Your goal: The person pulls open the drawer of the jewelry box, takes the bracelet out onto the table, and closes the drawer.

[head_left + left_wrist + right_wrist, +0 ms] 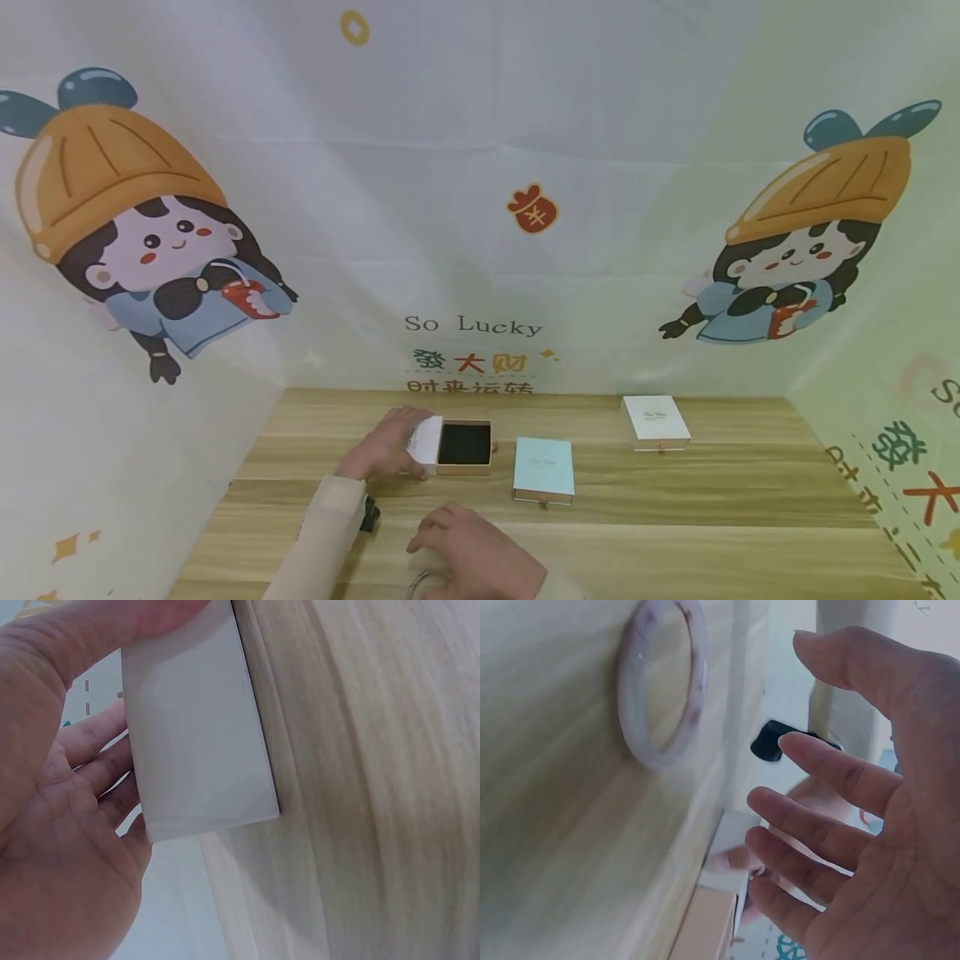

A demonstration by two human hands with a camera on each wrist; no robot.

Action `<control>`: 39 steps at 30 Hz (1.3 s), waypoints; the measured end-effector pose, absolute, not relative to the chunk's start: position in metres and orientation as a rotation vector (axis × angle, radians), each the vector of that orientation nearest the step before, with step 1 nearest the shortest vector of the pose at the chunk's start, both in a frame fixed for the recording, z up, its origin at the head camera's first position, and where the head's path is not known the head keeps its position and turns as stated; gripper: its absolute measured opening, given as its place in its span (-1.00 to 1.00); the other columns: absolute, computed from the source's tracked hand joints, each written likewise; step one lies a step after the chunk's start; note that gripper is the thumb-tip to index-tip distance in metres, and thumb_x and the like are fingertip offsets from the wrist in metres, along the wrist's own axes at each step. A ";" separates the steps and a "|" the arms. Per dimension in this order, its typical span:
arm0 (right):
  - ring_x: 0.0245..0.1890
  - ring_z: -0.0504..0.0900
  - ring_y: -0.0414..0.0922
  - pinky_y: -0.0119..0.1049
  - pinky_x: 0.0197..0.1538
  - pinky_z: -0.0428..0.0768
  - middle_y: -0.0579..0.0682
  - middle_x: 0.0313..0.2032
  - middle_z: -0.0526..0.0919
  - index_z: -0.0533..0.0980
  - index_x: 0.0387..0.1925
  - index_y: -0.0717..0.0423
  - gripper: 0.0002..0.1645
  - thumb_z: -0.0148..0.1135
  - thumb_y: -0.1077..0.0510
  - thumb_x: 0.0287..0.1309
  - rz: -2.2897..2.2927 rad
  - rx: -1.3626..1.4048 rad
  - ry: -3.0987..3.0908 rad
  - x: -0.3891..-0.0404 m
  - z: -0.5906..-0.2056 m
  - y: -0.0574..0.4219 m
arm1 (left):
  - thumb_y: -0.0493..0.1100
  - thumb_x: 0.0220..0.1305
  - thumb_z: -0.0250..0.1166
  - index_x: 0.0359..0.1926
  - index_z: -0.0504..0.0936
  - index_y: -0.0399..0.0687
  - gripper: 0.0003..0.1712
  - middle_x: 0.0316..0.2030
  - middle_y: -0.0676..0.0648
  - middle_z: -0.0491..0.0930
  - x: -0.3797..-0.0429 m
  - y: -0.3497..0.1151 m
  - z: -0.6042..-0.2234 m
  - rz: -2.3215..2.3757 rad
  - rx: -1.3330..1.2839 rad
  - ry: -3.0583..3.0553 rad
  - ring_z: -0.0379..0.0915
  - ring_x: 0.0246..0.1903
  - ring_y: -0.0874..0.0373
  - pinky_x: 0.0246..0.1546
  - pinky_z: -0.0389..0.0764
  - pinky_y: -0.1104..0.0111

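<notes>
My left hand (388, 443) grips the white sleeve of a small drawer box (427, 440) on the table, thumb on the near side and fingers on the far side. Its pinkish-tan drawer (467, 471) is slid out to the right and shows a black insert (462, 443). In the left wrist view, the sleeve's blank white side (195, 727) faces the camera. Closer to me, my right hand (480, 550) hovers with loosely spread fingers, holding nothing. Beside it a pale, purplish bangle (632, 712) lies on the table, partly hidden by that hand in the head view.
A light blue drawer box (543, 467), closed, lies right of the open one. Farther back and right is a closed white drawer box (656, 418). Behind the wood-grain table (720, 492) hangs a printed cloth backdrop (615, 275), which also covers both sides.
</notes>
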State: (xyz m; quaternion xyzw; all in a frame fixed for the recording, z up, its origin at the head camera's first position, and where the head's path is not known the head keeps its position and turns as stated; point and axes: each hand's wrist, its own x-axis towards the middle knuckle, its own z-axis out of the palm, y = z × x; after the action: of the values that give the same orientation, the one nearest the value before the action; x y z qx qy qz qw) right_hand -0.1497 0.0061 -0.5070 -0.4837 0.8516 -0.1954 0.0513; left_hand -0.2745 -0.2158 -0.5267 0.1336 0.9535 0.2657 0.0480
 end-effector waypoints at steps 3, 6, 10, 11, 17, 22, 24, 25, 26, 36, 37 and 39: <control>0.24 0.48 -0.22 -0.31 0.29 0.51 -0.21 0.18 0.60 0.62 0.16 -0.18 -0.47 0.40 -0.21 0.18 -0.615 -1.395 2.614 -0.153 -0.502 0.008 | -0.22 -0.32 0.75 0.42 0.44 -0.04 0.16 0.32 -0.08 0.48 -0.275 -0.216 -0.527 0.818 0.403 2.903 0.38 0.20 -0.02 0.17 0.55 0.04; 0.25 0.48 -0.21 -0.29 0.28 0.53 -0.22 0.19 0.59 0.61 0.17 -0.19 -0.43 0.41 -0.22 0.15 -0.634 -1.318 2.619 -0.160 -0.498 0.010 | -0.22 -0.31 0.74 0.42 0.43 -0.03 0.16 0.33 -0.09 0.47 -0.275 -0.217 -0.529 0.809 0.401 2.903 0.37 0.22 -0.03 0.19 0.54 0.04; 0.25 0.49 -0.18 -0.15 0.39 0.48 -0.19 0.19 0.60 0.60 0.17 -0.13 -0.41 0.43 -0.22 0.14 -0.638 -1.307 2.652 -0.174 -0.490 0.012 | -0.22 -0.32 0.74 0.41 0.44 -0.05 0.15 0.32 -0.09 0.48 -0.276 -0.218 -0.530 0.790 0.416 2.919 0.38 0.23 -0.04 0.21 0.53 0.04; 0.26 0.49 -0.17 -0.09 0.44 0.43 -0.17 0.19 0.60 0.60 0.18 -0.12 -0.40 0.43 -0.22 0.15 -0.638 -1.307 2.663 -0.178 -0.488 0.012 | -0.22 -0.31 0.74 0.41 0.44 -0.05 0.14 0.31 -0.08 0.49 -0.276 -0.218 -0.530 0.788 0.418 2.921 0.38 0.22 -0.04 0.21 0.53 0.04; 0.29 0.44 -0.14 -0.18 0.32 0.54 -0.11 0.23 0.57 0.60 0.20 -0.14 -0.39 0.44 -0.23 0.15 -0.695 -1.196 2.681 -0.195 -0.472 0.017 | -0.20 -0.31 0.75 0.41 0.45 -0.03 0.14 0.31 -0.08 0.49 -0.275 -0.218 -0.530 0.783 0.412 2.921 0.37 0.19 -0.02 0.17 0.54 0.04; 0.34 0.44 -0.11 -0.15 0.32 0.54 -0.12 0.29 0.54 0.56 0.25 -0.14 -0.36 0.42 -0.22 0.17 -0.797 -1.125 2.677 -0.209 -0.465 0.024 | -0.20 -0.33 0.76 0.40 0.46 -0.05 0.14 0.31 -0.10 0.49 -0.275 -0.218 -0.529 0.805 0.419 2.911 0.37 0.24 -0.05 0.23 0.51 0.01; 0.37 0.43 -0.08 -0.10 0.36 0.51 -0.09 0.31 0.52 0.53 0.27 -0.13 -0.33 0.42 -0.22 0.17 -0.833 -1.101 2.688 -0.215 -0.462 0.026 | -0.20 -0.34 0.76 0.39 0.46 -0.05 0.14 0.31 -0.09 0.49 -0.275 -0.218 -0.528 0.816 0.422 2.907 0.36 0.26 -0.05 0.26 0.49 0.01; 0.38 0.43 -0.06 -0.08 0.36 0.51 -0.08 0.33 0.51 0.52 0.29 -0.12 -0.32 0.42 -0.21 0.18 -0.855 -1.084 2.691 -0.217 -0.461 0.028 | -0.21 -0.35 0.76 0.38 0.47 -0.06 0.14 0.30 -0.10 0.50 -0.275 -0.218 -0.528 0.820 0.427 2.908 0.36 0.27 -0.06 0.27 0.49 0.01; 0.36 0.44 -0.05 -0.07 0.34 0.52 -0.07 0.34 0.50 0.51 0.31 -0.13 -0.30 0.43 -0.20 0.17 -0.870 -1.069 2.698 -0.221 -0.460 0.029 | -0.21 -0.36 0.76 0.38 0.47 -0.07 0.14 0.30 -0.10 0.50 -0.275 -0.218 -0.528 0.822 0.429 2.908 0.36 0.27 -0.06 0.27 0.48 0.01; 0.35 0.46 0.10 0.08 0.27 0.54 0.06 0.47 0.36 0.32 0.49 -0.14 -0.11 0.40 -0.22 0.20 -1.016 -0.865 2.669 -0.247 -0.459 0.036 | -0.24 -0.35 0.74 0.38 0.47 -0.08 0.13 0.29 -0.08 0.51 -0.274 -0.217 -0.527 0.813 0.428 2.917 0.37 0.23 -0.02 0.25 0.49 0.04; 0.37 0.45 0.13 0.12 0.29 0.52 0.07 0.49 0.34 0.30 0.50 -0.13 -0.10 0.39 -0.23 0.20 -1.042 -0.836 2.655 -0.249 -0.459 0.037 | -0.24 -0.36 0.74 0.38 0.47 -0.09 0.13 0.29 -0.09 0.51 -0.274 -0.217 -0.527 0.812 0.430 2.917 0.37 0.23 -0.02 0.26 0.49 0.04; 0.39 0.45 0.18 0.19 0.31 0.50 0.10 0.51 0.30 0.28 0.52 -0.13 -0.08 0.37 -0.25 0.22 -1.092 -0.773 2.630 -0.253 -0.460 0.039 | -0.23 -0.36 0.74 0.38 0.47 -0.10 0.14 0.29 -0.10 0.52 -0.274 -0.217 -0.527 0.811 0.432 2.920 0.38 0.24 -0.04 0.26 0.50 0.01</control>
State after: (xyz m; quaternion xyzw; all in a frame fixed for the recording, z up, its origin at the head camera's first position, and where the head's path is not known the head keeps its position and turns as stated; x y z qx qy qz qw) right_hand -0.2534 0.0388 -0.4599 -0.2609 0.8872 -0.3685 0.0954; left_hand -0.2736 -0.2167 -0.5267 0.1411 0.9531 0.2646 0.0402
